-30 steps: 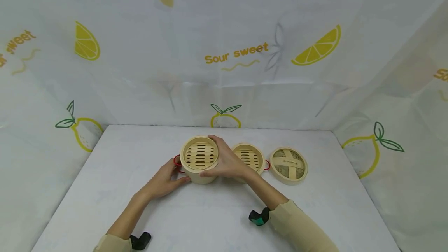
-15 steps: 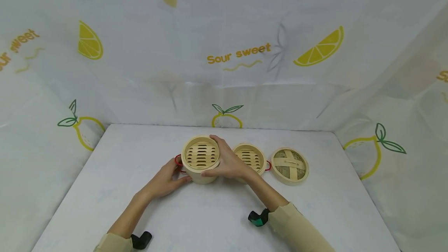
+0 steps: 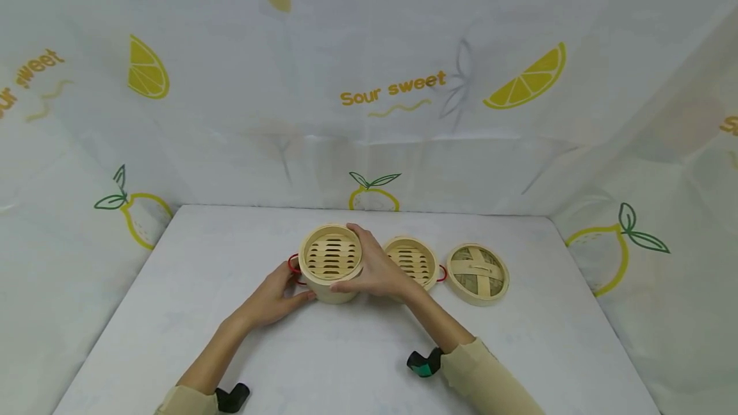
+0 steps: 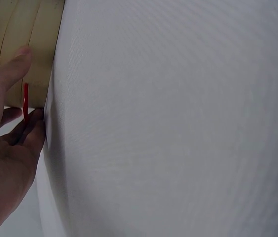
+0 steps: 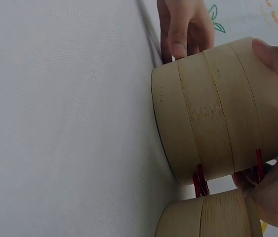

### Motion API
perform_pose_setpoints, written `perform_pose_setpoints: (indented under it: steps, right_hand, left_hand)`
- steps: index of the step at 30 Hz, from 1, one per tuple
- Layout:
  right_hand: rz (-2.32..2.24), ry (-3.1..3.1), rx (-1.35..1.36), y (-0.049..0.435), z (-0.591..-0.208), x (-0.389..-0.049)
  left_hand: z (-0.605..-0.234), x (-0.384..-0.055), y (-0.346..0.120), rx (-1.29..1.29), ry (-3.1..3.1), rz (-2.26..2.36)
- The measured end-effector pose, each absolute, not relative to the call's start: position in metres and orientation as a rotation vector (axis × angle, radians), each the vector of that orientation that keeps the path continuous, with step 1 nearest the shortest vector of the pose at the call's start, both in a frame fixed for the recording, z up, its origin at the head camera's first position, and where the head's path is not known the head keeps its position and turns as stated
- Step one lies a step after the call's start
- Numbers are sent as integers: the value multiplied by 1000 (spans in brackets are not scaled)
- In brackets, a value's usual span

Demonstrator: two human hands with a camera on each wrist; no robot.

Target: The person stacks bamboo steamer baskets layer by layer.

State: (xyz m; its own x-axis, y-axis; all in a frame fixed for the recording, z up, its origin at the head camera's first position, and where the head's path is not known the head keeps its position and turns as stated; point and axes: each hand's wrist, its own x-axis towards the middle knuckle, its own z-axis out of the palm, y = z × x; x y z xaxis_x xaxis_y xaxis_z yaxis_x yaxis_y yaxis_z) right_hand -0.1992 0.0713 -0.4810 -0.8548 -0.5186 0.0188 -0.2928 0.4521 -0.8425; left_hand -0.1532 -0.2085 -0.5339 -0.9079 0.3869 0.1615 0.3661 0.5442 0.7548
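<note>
Two round bamboo steamer baskets stand stacked left of centre on the table. My right hand (image 3: 375, 269) grips the slatted upper basket (image 5: 242, 98) from its right side, thumb at the front and fingers at the back. My left hand (image 3: 270, 296) holds the lower basket (image 4: 42, 54) near its base on the left, with the thumb on its wall and the fingers around the far side by a red handle (image 4: 26, 101). In the right wrist view the tiers sit flush together, and further red handles (image 5: 200, 180) show on that side.
Another bamboo steamer basket (image 3: 410, 241) stands close to the right of the stack, partly behind my right hand and wrist. Further right lies a woven bamboo lid (image 3: 477, 273) with crossed strips. The white table (image 3: 346, 364) meets a lemon-printed curtain (image 3: 259, 146) at the back.
Both hands and the stacked baskets keep their places. The view has shifted very slightly, and the right forearm has moved a little.
</note>
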Motion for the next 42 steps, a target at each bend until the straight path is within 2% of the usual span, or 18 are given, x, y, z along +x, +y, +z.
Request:
perform_pose_setpoints:
  steps: [27, 42]
  right_hand:
    - [-1325, 2459, -683, 72, -481, -197]
    - [-1329, 2475, -800, 89, -478, -192]
  left_hand:
    - [-537, -153, -211, 687, 2749, 1335]
    - [-534, -153, -209, 697, 2744, 1327]
